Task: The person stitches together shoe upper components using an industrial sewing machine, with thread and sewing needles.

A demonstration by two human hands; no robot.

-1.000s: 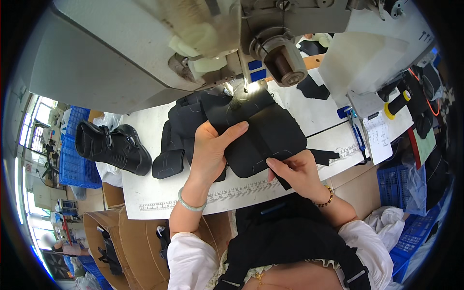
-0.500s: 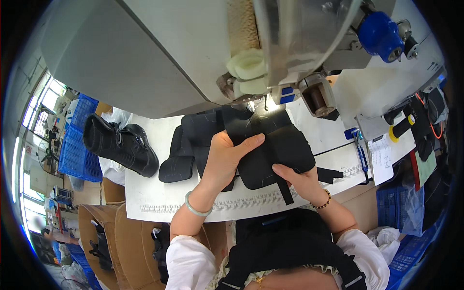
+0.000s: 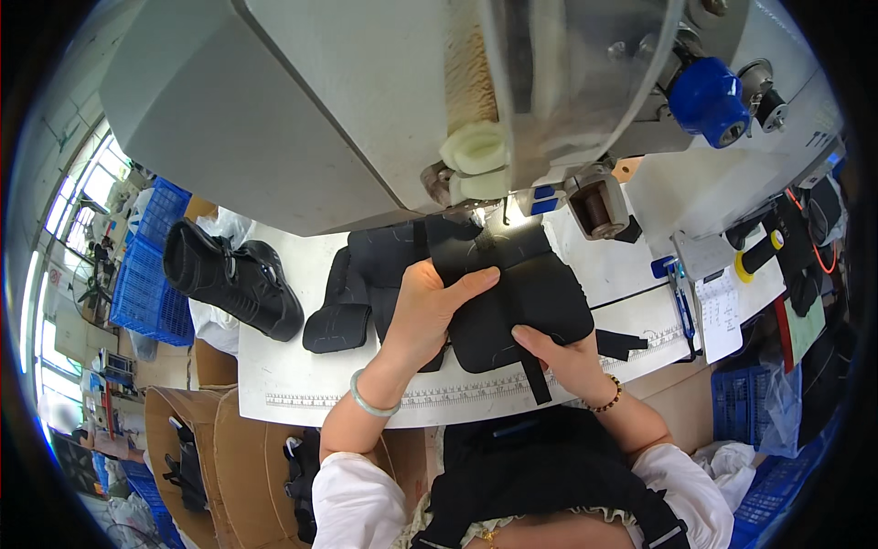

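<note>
A black padded fabric piece (image 3: 540, 291) with thin pale lines lies under the lit needle area of a sewing machine (image 3: 302, 119). My left hand (image 3: 428, 309) is closed on its left side, the thumb pressed on top and the other fingers hidden. At the near right corner my right hand (image 3: 565, 364) pinches the piece, thumb above and fingers mostly underneath. A narrow black strap (image 3: 534, 377) hangs from the near edge between my hands. More black padded panels (image 3: 338, 325) spread to the left on the white table (image 3: 274, 366).
A black boot (image 3: 233, 279) lies at the table's left. A printed ruler strip (image 3: 439, 395) follows the near edge. Scissors-like blue snips (image 3: 684, 306) and a paper sheet (image 3: 719, 311) are at right. Cardboard boxes (image 3: 247, 457) stand below left; a blue crate (image 3: 739, 403) sits below right.
The view has shifted slightly, so the machine head appears lower and further right. Both hands keep their hold on the padded piece, nearly in the same place.
</note>
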